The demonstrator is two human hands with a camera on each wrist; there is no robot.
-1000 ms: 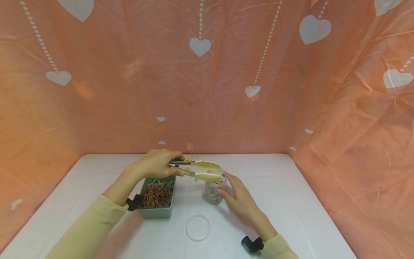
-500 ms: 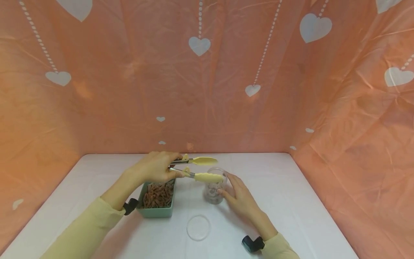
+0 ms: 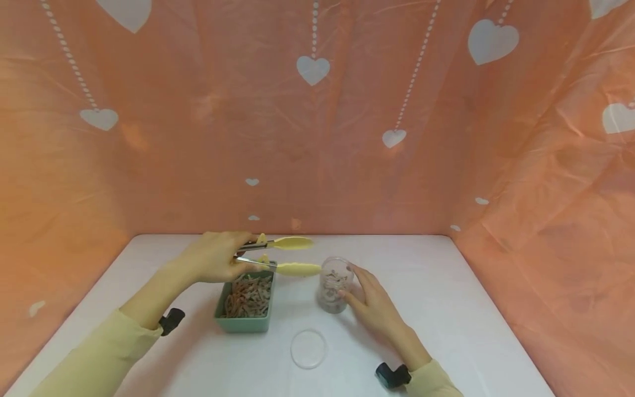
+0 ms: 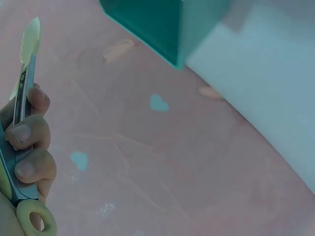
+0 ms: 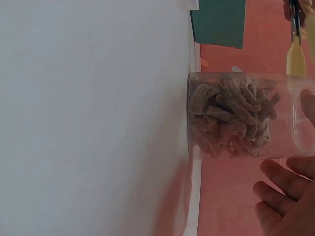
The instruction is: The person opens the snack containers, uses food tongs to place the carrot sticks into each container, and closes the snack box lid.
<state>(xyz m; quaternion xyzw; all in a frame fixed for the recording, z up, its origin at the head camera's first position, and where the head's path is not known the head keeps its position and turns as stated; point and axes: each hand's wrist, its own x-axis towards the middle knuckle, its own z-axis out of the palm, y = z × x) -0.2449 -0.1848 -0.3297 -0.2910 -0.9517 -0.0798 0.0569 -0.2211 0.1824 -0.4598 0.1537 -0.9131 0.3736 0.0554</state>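
My left hand grips metal tongs with yellow tips, above the far end of the green box. The tong arms are spread, nothing between them; the lower tip points at the jar. Brown dried strips fill much of the box. A clear jar stands upright, uncovered, to the right. Around its right side my right hand holds it, thumb in front and fingers behind. Similar strips fill most of the jar in the right wrist view. The left wrist view shows fingers curled on the tongs.
A clear round lid or ring lies on the white tabletop, in front of the box and jar. Orange cloth with pale hearts hangs behind the table and along both sides.
My left hand has drawn the tongs leftward from over the jar, and the tong arms have spread wider. The right hand stays at the jar. The head view has shifted slightly.
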